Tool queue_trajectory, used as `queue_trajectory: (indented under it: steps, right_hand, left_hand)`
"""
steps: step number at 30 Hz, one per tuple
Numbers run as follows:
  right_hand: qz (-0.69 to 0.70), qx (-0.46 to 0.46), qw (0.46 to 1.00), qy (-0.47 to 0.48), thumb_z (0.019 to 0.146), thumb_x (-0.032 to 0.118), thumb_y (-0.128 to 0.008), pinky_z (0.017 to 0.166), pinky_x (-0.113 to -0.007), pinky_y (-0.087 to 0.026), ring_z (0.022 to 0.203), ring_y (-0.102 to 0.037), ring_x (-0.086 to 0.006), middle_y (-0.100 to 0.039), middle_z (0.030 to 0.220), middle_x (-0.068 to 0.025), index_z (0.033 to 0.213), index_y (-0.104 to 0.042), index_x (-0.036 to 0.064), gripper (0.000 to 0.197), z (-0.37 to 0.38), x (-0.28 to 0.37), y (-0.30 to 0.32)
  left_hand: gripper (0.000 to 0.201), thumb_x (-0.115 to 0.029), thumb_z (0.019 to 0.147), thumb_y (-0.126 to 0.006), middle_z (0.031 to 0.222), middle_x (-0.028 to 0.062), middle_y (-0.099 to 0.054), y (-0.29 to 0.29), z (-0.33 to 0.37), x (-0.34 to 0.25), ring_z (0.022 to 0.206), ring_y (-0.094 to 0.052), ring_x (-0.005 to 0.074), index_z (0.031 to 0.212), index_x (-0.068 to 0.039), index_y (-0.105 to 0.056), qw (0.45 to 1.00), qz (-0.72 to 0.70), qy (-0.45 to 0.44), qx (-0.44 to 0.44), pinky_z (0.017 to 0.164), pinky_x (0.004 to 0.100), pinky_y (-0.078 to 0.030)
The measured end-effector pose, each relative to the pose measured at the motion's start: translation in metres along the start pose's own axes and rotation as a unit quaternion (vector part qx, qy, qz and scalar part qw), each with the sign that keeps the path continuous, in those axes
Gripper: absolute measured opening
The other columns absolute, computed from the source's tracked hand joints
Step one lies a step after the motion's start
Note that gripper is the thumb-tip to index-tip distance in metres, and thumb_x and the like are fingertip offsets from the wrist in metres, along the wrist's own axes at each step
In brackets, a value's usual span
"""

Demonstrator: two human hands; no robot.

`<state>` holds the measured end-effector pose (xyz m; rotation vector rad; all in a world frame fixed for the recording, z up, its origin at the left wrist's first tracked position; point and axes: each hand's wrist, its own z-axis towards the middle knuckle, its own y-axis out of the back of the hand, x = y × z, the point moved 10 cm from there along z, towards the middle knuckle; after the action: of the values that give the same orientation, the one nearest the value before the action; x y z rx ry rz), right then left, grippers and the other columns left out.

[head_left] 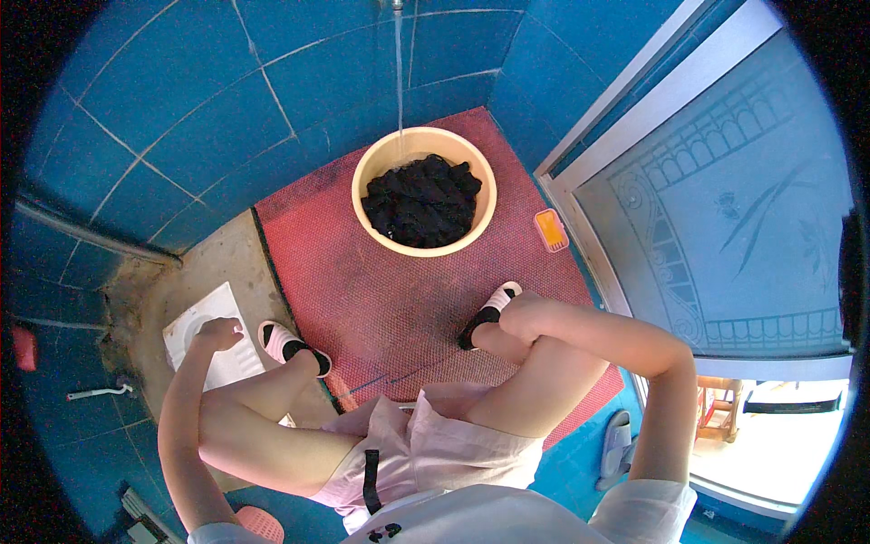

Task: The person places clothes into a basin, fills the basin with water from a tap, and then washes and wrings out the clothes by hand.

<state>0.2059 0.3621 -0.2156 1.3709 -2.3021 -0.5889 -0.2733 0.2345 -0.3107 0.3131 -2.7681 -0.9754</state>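
Note:
A cream plastic basin [489,201] stands on the red mat, with a heap of wet-looking black cloth [422,201] in it. From a tap [398,5] on the wall, a thin stream of water [400,82] runs down into the basin's back left. My left hand [220,334] hangs past my left knee, above the white squat toilet [213,313], its fingers curled in and nothing seen in them. Over my right knee lies my right hand [518,317], its fingers hidden from view. Both hands are apart from the basin and the cloth.
The red mat [335,272] covers the floor around the basin. An orange soap dish [550,230] lies near the frosted door [725,208] on the right. A grey slipper [617,446] rests by the doorway. A white-handled brush [100,393] hangs on the left wall.

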Motion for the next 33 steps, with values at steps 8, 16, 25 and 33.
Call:
queue_trajectory:
  steps: [8,16,25,33]
  right_hand:
    - [0.012,0.004,1.000,-0.016,0.065,0.015,-0.054,0.064,-0.036,-0.047,0.072,-0.060,-0.0282,-0.062,0.075,-0.0142,0.074,-0.065,0.0039,0.018,-0.001,-0.007,-0.011]
    - [-0.031,0.040,0.998,0.038,0.059,0.018,-0.062,0.060,-0.038,-0.047,0.072,-0.061,-0.0258,-0.063,0.074,-0.0108,0.075,-0.066,0.0069,0.019,0.013,-0.011,-0.023]
    - [0.015,0.017,1.000,-0.017,0.063,0.015,-0.057,0.063,-0.039,-0.046,0.072,-0.060,-0.0263,-0.063,0.076,-0.0111,0.076,-0.065,0.0051,0.019,0.018,-0.024,-0.019]
    - [0.022,-0.020,0.999,-0.031,0.063,0.015,-0.055,0.063,-0.038,-0.046,0.073,-0.061,-0.0270,-0.062,0.076,-0.0117,0.076,-0.065,0.0045,0.020,0.016,-0.021,-0.020]
  left_hand:
    - [0.032,-0.033,0.079,-0.051,0.104,0.0092,-0.057,0.004,0.004,-0.015,0.097,-0.054,0.0244,0.105,-0.014,-0.054,1.000,0.002,-0.018,0.005,0.084,0.0353,-0.042]
    - [0.033,-0.033,0.079,-0.050,0.104,0.0090,-0.057,0.001,0.005,-0.013,0.098,-0.054,0.0243,0.105,-0.014,-0.053,1.000,0.007,-0.014,0.011,0.084,0.0358,-0.042]
    - [0.034,-0.033,0.079,-0.050,0.105,0.0095,-0.057,0.000,0.004,-0.010,0.098,-0.053,0.0247,0.105,-0.013,-0.053,1.000,0.015,-0.014,0.010,0.084,0.0358,-0.042]
    - [0.033,-0.033,0.079,-0.050,0.104,0.0090,-0.057,0.001,0.004,-0.012,0.099,-0.053,0.0241,0.105,-0.014,-0.053,1.000,0.016,-0.003,0.010,0.084,0.0353,-0.041]
